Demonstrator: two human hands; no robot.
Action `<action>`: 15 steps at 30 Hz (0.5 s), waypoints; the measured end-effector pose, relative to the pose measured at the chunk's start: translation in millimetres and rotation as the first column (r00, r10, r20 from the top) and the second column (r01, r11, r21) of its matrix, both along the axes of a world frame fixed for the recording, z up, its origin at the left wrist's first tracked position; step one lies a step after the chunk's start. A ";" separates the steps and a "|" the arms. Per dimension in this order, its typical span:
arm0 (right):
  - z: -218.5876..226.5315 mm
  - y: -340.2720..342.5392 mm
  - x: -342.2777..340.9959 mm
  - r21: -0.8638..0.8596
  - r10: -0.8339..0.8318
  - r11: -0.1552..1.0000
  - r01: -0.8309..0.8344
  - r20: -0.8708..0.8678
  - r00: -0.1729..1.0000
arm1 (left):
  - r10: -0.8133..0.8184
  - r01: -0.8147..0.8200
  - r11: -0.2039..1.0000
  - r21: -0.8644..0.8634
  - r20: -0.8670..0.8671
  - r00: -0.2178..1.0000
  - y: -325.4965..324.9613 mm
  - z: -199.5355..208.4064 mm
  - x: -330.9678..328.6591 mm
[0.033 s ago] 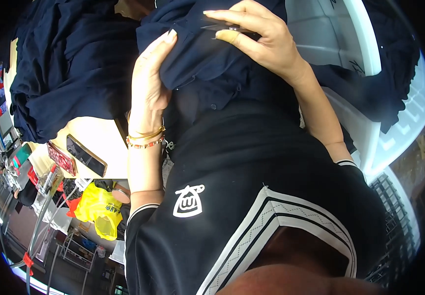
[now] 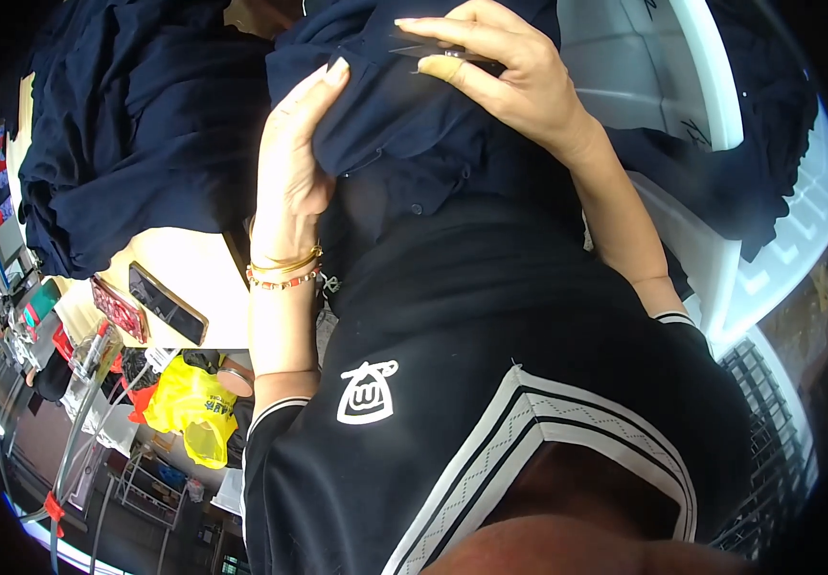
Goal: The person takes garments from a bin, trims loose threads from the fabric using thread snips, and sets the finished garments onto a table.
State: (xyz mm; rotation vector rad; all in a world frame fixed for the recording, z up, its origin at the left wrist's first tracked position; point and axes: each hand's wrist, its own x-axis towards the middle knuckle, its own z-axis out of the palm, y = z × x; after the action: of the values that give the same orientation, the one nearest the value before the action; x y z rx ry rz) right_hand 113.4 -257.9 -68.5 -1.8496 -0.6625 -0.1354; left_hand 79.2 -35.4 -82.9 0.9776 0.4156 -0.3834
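Note:
A navy-blue garment [image 2: 385, 105] with small buttons lies bunched over my lap. My left hand [image 2: 294, 144] grips its left side, thumb on top of the cloth and the other fingers mostly hidden beneath it. In my right hand [image 2: 519, 81] is a small pair of thread snips [image 2: 454, 54], held between thumb and fingers. Their blades point left, just above the fabric and toward my left thumb. Whether the tips touch the cloth I cannot tell.
To the left, a large heap of navy cloth [image 2: 146, 134] covers part of a pale wooden table [image 2: 189, 254]. Two phones, one dark [image 2: 169, 303] and one red-patterned [image 2: 119, 309], lie there. A yellow bag [image 2: 189, 402] sits below. At right stands a white plastic bin [image 2: 720, 77] with navy cloth over its edge.

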 end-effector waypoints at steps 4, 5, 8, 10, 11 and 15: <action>-1.3 6.6 4.4 -0.034 -0.009 0.999 0.008 -0.020 1.000 | -0.027 0.024 0.998 -0.061 -0.048 0.998 -1.1 4.4 -0.7; -13.3 6.8 10.0 -0.037 -0.012 0.999 0.012 -0.017 1.000 | -0.030 0.027 0.998 -0.064 -0.044 0.999 -3.3 5.0 -0.6; -32.0 9.3 21.6 0.133 0.006 0.987 -0.087 0.517 0.856 | -0.020 0.018 0.998 -0.060 -0.038 0.999 -7.0 8.7 -1.2; 6.1 9.5 4.3 -0.079 -0.025 0.997 0.025 -0.002 1.000 | -0.005 0.005 0.998 -0.058 -0.004 1.000 -7.0 9.7 -3.0; 7.2 9.7 5.0 -0.080 -0.024 0.997 0.023 -0.001 1.000 | -0.003 0.003 0.998 -0.059 -0.003 1.000 -7.7 10.8 -2.5; -24.4 9.3 25.6 0.051 0.008 0.998 -0.023 0.277 0.961 | -0.036 0.038 0.997 -0.062 0.039 0.999 -11.4 10.5 0.5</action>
State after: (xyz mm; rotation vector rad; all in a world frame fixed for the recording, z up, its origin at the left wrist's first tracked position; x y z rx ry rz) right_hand 139.0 -248.6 -92.9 -1.7893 -0.8581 -0.4036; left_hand 79.7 -46.8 -72.4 0.9308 0.3498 -0.4086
